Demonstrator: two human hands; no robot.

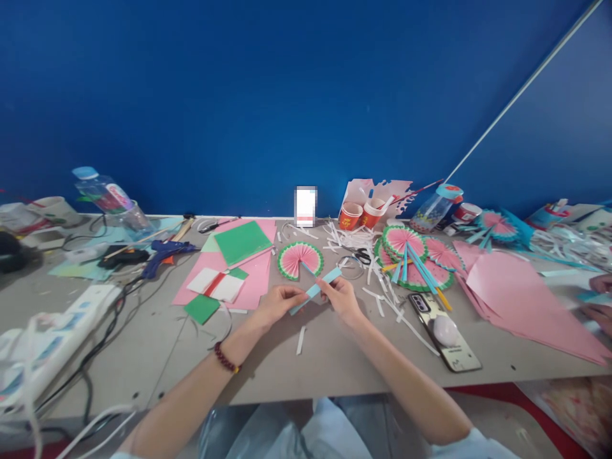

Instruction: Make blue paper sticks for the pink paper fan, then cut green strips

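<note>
Pinching a light-blue strip (313, 291), narrow, straight, slanting up rightward, in both hands (283, 301) (341, 297); pleated pink fan (289, 260) beyond

Matt paper is being shown by the blue strip (313, 291) and, ridged by pleating, by the round fan (300, 254) — smooth paper by the green sheet (243, 243) and the pink sheets (519, 293). Clear, glossy plastic is being displayed by the bottle (102, 191), opaque plastic by the glue gun (165, 248) and the power strip (62, 341). A shiny finish is being presented by the phone (459, 354) — a smooth, dull one by the grey tabletop (335, 370).
</note>
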